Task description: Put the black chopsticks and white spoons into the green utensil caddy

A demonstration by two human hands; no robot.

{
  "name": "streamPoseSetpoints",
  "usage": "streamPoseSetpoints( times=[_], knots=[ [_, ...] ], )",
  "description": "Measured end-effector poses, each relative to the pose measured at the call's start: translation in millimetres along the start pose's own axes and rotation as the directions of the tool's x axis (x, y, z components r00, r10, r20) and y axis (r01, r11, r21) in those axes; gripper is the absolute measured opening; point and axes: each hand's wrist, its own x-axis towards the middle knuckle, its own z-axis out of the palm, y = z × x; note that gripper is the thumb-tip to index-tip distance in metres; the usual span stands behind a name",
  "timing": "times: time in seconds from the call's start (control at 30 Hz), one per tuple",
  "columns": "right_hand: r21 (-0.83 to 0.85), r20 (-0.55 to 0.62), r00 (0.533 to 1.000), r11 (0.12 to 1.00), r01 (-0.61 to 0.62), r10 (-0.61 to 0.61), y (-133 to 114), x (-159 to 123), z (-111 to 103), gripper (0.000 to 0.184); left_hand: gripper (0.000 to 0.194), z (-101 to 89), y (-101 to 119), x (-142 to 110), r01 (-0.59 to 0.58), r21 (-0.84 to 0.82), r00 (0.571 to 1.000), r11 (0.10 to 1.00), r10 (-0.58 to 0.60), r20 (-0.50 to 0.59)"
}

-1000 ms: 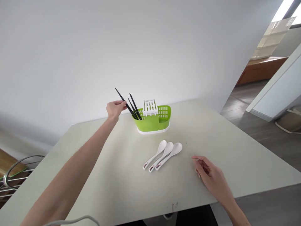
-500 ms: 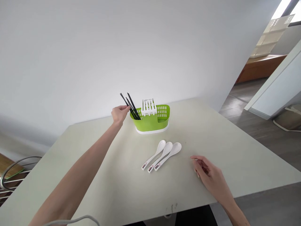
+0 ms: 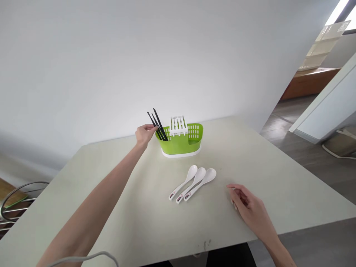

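My left hand pinches black chopsticks between its fingertips. Their lower ends stand in the left compartment of a green basket, leaning up and to the left. Across the basket's middle sits a white slotted holder; the right compartment has a cut-out front. Three white spoons lie side by side in front of the basket, bowls pointing away from me. To the right of the spoons, my right hand rests on the table with its fingers curled and nothing visible in them.
The pale table meets a white wall behind the basket. A metal rack stands beyond the table's left edge. A grey cable crosses the lower left, over my forearm.
The chopsticks in my left hand have swung slightly to the right and stand closer together. My right hand and the spoons stay put; the view has shifted a little.
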Motion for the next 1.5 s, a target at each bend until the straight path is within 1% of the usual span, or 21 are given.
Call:
streamPoseSetpoints(
  times=[0.27,0.47,0.57,0.63,0.73,0.8,0.87,0.93,1.0,1.07,1.17,1.27,1.37,1.5],
  knots=[
    [0.009,-0.006,1.000,1.000,-0.007,0.007,-3.5,0.1,0.8,0.047,0.029,2.8,-9.7,4.0,0.024,-0.015,0.999,1.000,-0.023,0.022],
    [0.005,-0.003,1.000,1.000,-0.014,0.014,-1.0,-1.0,0.7,0.045,0.042,-2.4,-13.2,-3.0,0.026,-0.079,0.999,0.997,-0.023,0.033],
    [0.005,-0.002,1.000,1.000,-0.017,0.017,0.6,-1.3,1.3,0.045,0.046,-10.1,-23.0,-10.1,0.022,-0.116,1.000,0.993,-0.023,-0.006],
    [0.002,-0.005,1.000,1.000,-0.018,0.018,1.8,-1.4,1.7,0.045,0.048,-17.3,-37.2,-16.2,0.043,-0.120,0.999,0.992,-0.045,-0.018],
    [-0.022,-0.016,1.000,1.000,-0.003,0.003,2.7,-1.1,1.8,0.045,0.051,-29.1,-67.7,-29.5,0.092,-0.125,0.996,0.988,-0.092,0.008],
    [-0.041,-0.017,1.000,0.999,0.007,-0.008,2.0,-0.8,1.3,0.046,0.053,-36.3,-88.9,-43.1,0.114,-0.147,0.993,0.983,-0.106,0.056],
    [-0.054,-0.016,1.000,0.999,0.008,-0.009,0.3,-0.6,0.6,0.047,0.057,-42.5,-106.1,-61.0,0.141,-0.176,0.985,0.974,-0.120,0.121],
    [-0.070,-0.023,1.000,0.998,0.004,-0.006,-1.7,-0.7,-0.1,0.047,0.060,-48.7,-116.8,-82.4,0.143,-0.177,0.978,0.974,-0.112,0.175],
    [-0.088,-0.032,0.999,0.996,0.002,-0.005,-3.4,-0.9,-0.7,0.046,0.059,-55.8,-121.0,-104.9,0.099,-0.137,0.970,0.986,-0.065,0.232],
    [-0.110,-0.032,0.999,0.994,0.001,-0.005,-4.4,-1.2,-1.0,0.045,0.057,-63.8,-120.8,-125.2,0.055,-0.087,0.951,0.995,-0.026,0.307],
    [-0.143,-0.031,0.999,0.990,0.004,-0.009,-4.9,-1.5,-1.0,0.045,0.054,-74.6,-118.0,-145.8,0.016,-0.052,0.930,0.999,0.004,0.367],
    [-0.169,-0.024,1.000,0.986,0.015,-0.019,-5.7,-1.1,-0.8,0.045,0.053,-79.6,-116.8,-153.1,0.024,-0.073,0.932,0.997,0.004,0.363],
    [-0.192,0.002,1.000,0.981,0.031,-0.031,-7.5,1.4,-1.4,0.046,0.051,-79.4,-118.1,-152.9,0.039,-0.109,0.938,0.993,0.001,0.346],
    [-0.214,0.077,0.996,0.975,0.057,-0.042,-13.4,14.7,-3.3,0.046,0.048,-77.6,-122.2,-151.6,0.045,-0.137,0.932,0.990,0.008,0.362]
  ],
)
